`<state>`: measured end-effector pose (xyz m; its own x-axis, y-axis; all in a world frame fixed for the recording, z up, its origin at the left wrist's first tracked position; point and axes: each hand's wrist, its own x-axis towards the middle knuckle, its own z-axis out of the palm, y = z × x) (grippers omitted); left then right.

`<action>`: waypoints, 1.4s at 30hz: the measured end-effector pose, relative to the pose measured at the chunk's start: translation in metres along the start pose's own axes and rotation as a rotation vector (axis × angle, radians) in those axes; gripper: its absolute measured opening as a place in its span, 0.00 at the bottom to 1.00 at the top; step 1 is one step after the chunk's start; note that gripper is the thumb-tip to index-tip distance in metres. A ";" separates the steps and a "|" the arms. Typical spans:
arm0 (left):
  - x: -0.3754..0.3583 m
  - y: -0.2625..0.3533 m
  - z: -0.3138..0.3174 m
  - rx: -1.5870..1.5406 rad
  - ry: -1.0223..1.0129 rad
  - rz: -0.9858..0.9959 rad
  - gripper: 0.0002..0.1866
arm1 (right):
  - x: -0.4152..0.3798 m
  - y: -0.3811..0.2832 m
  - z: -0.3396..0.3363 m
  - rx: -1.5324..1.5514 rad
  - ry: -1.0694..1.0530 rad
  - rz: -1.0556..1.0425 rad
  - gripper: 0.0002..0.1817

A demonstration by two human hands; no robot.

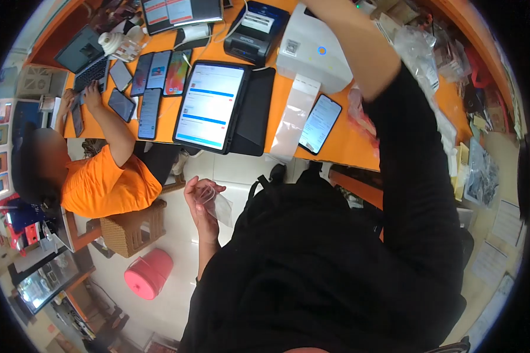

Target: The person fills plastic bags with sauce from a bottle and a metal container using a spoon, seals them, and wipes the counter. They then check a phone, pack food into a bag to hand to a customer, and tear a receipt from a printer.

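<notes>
Low over the floor, in front of the orange desk's near edge, my left hand (pixel 201 203) is closed on a small clear plastic bag (pixel 222 210). The bag hangs toward my body and looks thin and see-through. My right arm, in a black sleeve, stretches forward over the desk past a white label printer (pixel 309 50). That hand lies beyond the top edge of the view, so its fingers are hidden. A strip of labels (pixel 296 115) runs from the printer over the desk edge. Beside the strip lies a lit phone (pixel 321 123).
A tablet (pixel 209 106) in a black case, several phones (pixel 150 112) and a black Epson printer (pixel 254 35) crowd the desk (pixel 359 154). At left, a person in an orange shirt (pixel 109 185) uses a laptop (pixel 88 59). A pink bucket (pixel 149 273) stands on the floor.
</notes>
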<state>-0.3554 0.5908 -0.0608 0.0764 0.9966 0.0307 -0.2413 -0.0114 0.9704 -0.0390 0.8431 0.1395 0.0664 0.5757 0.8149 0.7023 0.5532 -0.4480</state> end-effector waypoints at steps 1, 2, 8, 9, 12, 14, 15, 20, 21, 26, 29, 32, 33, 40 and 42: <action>0.001 -0.002 0.002 0.015 -0.005 -0.018 0.37 | -0.032 -0.004 -0.013 0.051 -0.010 0.056 0.15; 0.003 -0.005 0.005 0.030 -0.010 -0.036 0.37 | -0.063 -0.008 -0.027 0.102 -0.016 0.113 0.15; 0.022 -0.019 0.033 0.075 -0.105 -0.145 0.35 | -0.283 0.009 -0.083 -0.035 -0.334 0.381 0.04; 0.026 -0.022 0.038 0.080 -0.136 -0.161 0.34 | -0.314 0.015 -0.089 -0.019 -0.327 0.474 0.03; 0.041 -0.036 0.056 0.064 -0.247 -0.186 0.32 | -0.380 0.030 -0.115 -0.183 -0.399 0.603 0.03; 0.051 -0.044 0.069 0.060 -0.323 -0.211 0.31 | -0.397 0.037 -0.123 -0.243 -0.442 0.569 0.04; 0.056 -0.048 0.076 0.074 -0.365 -0.212 0.31 | -0.401 0.039 -0.124 -0.273 -0.460 0.550 0.05; 0.072 -0.054 0.111 0.105 -0.479 -0.221 0.36 | -0.401 0.039 -0.127 -0.274 -0.523 0.628 0.07; 0.072 -0.059 0.114 0.039 -0.510 -0.232 0.39 | -0.399 0.041 -0.127 -0.267 -0.516 0.619 0.08; 0.073 -0.053 0.122 0.069 -0.624 -0.193 0.34 | -0.399 0.041 -0.126 -0.263 -0.538 0.673 0.09; 0.075 -0.045 0.105 0.105 -0.637 -0.262 0.27 | -0.396 0.039 -0.127 -0.341 -0.549 0.640 0.10; 0.073 -0.031 0.083 0.286 -0.638 -0.248 0.22 | -0.399 0.040 -0.123 -0.362 -0.555 0.655 0.10; 0.071 -0.028 0.074 0.377 -0.649 -0.242 0.21 | -0.401 0.041 -0.124 -0.360 -0.560 0.665 0.10; 0.040 -0.068 -0.004 0.936 -0.588 -0.432 0.17 | -0.399 0.037 -0.122 -0.399 -0.580 0.662 0.10; 0.011 -0.131 -0.072 0.983 -0.450 -0.535 0.23 | -0.397 0.030 -0.122 -0.441 -0.660 0.689 0.09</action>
<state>-0.3930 0.6096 -0.2049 0.3195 0.7784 -0.5404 0.7485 0.1424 0.6477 0.0426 0.5577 -0.1526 0.2434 0.9698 0.0132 0.8644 -0.2107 -0.4566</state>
